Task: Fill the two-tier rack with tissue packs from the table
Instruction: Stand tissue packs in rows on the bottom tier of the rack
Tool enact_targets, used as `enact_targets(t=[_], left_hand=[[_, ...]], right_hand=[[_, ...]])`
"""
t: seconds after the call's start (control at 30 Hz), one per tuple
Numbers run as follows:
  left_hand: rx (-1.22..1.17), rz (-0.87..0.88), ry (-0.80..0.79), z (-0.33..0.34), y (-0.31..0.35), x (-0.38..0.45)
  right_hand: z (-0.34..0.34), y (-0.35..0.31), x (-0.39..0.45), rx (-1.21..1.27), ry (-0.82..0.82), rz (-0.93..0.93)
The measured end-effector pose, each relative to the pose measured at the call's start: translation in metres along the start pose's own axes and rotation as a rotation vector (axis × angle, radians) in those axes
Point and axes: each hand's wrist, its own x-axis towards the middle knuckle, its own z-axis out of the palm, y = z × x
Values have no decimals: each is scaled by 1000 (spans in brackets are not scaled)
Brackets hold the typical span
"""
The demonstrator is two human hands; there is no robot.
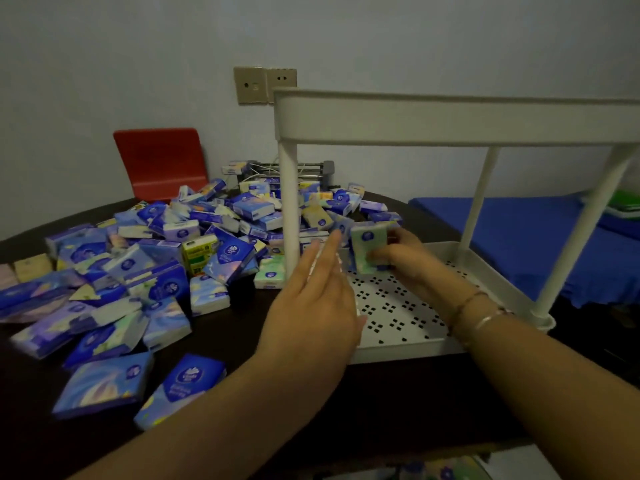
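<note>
Tissue pack (pixel 369 249), pale green, stands upright at the rack's (pixel 408 351) far left lower corner, pinched in your right hand (pixel 403 254); your left hand (pixel 313 303) hovers flat-fingered just beside it, holding nothing.

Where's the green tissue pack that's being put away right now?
In the head view, the green tissue pack stands upright at the back left of the rack's lower tray, held by the right hand, just right of the front-left post.

The right hand (pixel 401 252) holds a green tissue pack (pixel 369 249) upright on the rack's lower tier (pixel 398 317) while the left hand (pixel 318 299) hovers flat beside it.
</note>
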Motion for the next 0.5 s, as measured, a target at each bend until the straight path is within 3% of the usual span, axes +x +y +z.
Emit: enact_targets(t=[0.1, 0.17, 0.3, 0.5], left_hand=[[130, 45, 9, -8, -8, -2], [155, 60, -97, -8, -13, -2], [127, 45, -98, -3, -23, -8], [126, 97, -62, 4, -26, -7]], right_hand=[[13, 11, 25, -108, -49, -6], [17, 20, 38, -218, -64, -17], [10, 42, 53, -684, 52, -93], [8, 62, 60, -674, 61, -179]])
